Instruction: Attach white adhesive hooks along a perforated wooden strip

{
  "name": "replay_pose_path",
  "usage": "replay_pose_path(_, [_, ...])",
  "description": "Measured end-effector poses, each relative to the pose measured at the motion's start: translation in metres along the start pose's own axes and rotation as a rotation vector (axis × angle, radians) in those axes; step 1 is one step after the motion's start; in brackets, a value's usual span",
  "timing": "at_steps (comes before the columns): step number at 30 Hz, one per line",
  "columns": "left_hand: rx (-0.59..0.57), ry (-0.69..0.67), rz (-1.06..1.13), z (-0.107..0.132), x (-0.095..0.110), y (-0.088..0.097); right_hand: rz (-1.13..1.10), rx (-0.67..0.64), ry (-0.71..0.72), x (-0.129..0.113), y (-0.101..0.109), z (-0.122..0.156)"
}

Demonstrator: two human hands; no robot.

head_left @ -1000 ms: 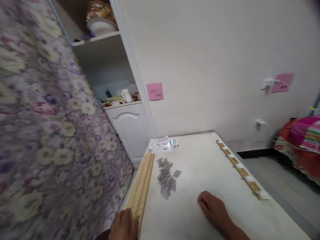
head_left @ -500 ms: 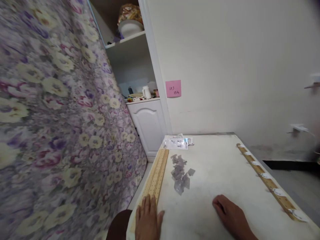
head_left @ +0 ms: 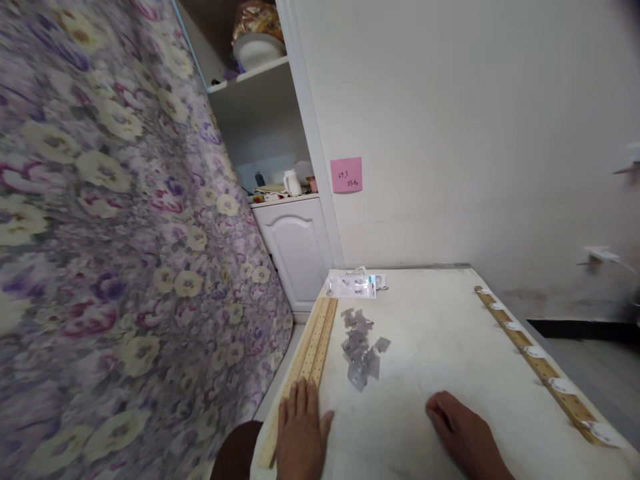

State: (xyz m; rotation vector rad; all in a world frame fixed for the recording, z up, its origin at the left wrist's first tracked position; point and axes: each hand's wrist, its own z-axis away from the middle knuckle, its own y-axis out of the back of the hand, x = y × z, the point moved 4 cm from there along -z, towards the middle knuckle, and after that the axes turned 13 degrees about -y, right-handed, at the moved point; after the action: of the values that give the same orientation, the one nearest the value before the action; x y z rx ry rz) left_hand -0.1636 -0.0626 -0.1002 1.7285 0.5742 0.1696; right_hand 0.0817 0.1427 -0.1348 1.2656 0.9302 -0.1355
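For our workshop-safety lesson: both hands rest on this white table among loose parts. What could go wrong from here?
1. The left hand lies on the wooden strips at the left edge of the table; a nudge could slide them off.
2. The loose grey pieces lie just beyond the hands; a sweep of the right hand might scatter them.
3. The strip with white fittings lies close to the right edge and could be knocked off.
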Motion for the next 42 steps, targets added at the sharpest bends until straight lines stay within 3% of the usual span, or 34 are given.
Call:
replay_pose_path(11, [0.153,-0.106,-0.008,0.002,0.008,-0.02,0.011,0.019,0.013,-0.003,0.002,0.003])
replay_pose_path(16, [0.105,-0.094,0.148,0.009,-0.003,-0.004,0.022,0.006,0.006,0.001,-0.001,0.002])
replay_pose_path(20, [0.103,0.003,0.294,0.032,-0.022,0.025,0.043,0.009,0.007,0.001,0.0,0.002])
replay_pose_path(23, [0.057,0.104,0.392,0.055,-0.027,0.036,0.049,-0.007,0.005,-0.001,0.003,0.004])
replay_pose_path(28, [-0.019,0.277,0.539,0.082,-0.021,0.027,0.058,-0.014,0.0,-0.002,0.006,0.007])
replay_pose_path(35, [0.046,0.363,0.669,0.092,-0.014,0.017,0.079,-0.025,-0.013,-0.002,0.008,0.008])
replay_pose_path(42, [0.112,0.584,1.002,0.102,-0.008,-0.003,0.085,-0.031,-0.017,-0.002,0.008,0.007])
